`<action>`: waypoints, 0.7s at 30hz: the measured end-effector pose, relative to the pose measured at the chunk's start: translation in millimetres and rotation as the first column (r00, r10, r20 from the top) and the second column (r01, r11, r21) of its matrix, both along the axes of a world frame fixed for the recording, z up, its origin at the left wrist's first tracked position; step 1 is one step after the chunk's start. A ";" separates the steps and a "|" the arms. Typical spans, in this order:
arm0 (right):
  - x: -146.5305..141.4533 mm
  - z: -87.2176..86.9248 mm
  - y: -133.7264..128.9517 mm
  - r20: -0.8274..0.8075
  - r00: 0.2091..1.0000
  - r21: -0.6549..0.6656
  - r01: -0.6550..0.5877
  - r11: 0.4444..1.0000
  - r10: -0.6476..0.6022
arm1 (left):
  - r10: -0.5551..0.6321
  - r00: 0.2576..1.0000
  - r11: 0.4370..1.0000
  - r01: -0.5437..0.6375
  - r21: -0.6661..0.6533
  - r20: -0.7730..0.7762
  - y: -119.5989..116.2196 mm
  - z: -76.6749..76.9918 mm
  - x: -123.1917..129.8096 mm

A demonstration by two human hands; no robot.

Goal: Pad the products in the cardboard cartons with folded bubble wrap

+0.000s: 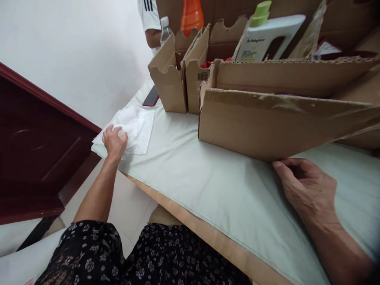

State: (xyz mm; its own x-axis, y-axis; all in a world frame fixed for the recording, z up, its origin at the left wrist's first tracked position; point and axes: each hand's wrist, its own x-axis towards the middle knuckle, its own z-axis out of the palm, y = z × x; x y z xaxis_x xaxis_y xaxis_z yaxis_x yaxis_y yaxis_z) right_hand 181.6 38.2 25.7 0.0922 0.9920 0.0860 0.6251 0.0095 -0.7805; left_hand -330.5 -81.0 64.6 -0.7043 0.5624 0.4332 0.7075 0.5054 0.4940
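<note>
At the left end of the cloth-covered table [225,190], my left hand [115,141] rests on white bubble wrap [144,130], its fingers spread and slightly curled. My right hand [308,182] is at the lower edge of a long open cardboard box [255,122]. Its thumb and forefinger are pressed together there; what they pinch, if anything, is too small to make out. Two narrower cardboard boxes [170,89] stand side by side behind the long box's left end.
A white detergent bottle [255,43] with a green cap, an orange bottle [192,18] and a clear bottle [165,29] stand among the boxes. A dark flat object [151,96] lies behind the bubble wrap. Another person's arm [152,38] shows at the back. A dark red door [35,146] is left.
</note>
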 end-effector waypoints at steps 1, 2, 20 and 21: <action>-0.4 1.0 -0.1 0.000 1.000 -0.004 0.002 1.000 -0.002 | 0.005 1.000 1.000 -0.005 0.014 0.011 3.7 1.4 -3.9; -0.8 2.2 -0.5 0.001 1.000 -0.009 0.001 1.000 -0.001 | 0.008 1.000 0.999 -0.009 0.032 0.015 5.5 3.9 -6.9; 2.4 30.5 -47.1 -0.155 0.878 0.309 -0.392 0.867 0.452 | -0.566 0.359 0.820 0.158 0.550 0.742 -7.6 20.0 219.5; 0.3 34.8 -55.7 -0.144 0.841 0.363 -0.446 0.818 0.522 | -0.562 0.284 0.827 0.186 0.531 0.777 -5.3 13.1 237.7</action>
State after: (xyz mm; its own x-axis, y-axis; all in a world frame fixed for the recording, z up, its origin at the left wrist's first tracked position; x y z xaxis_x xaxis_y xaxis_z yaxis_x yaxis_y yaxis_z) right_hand 181.9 -17.5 60.5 -0.3384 0.8393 0.4255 0.2813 0.5217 -0.8054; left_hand -92.8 -86.2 77.7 -0.5026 0.8585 -0.1016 -0.1698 0.0172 0.9853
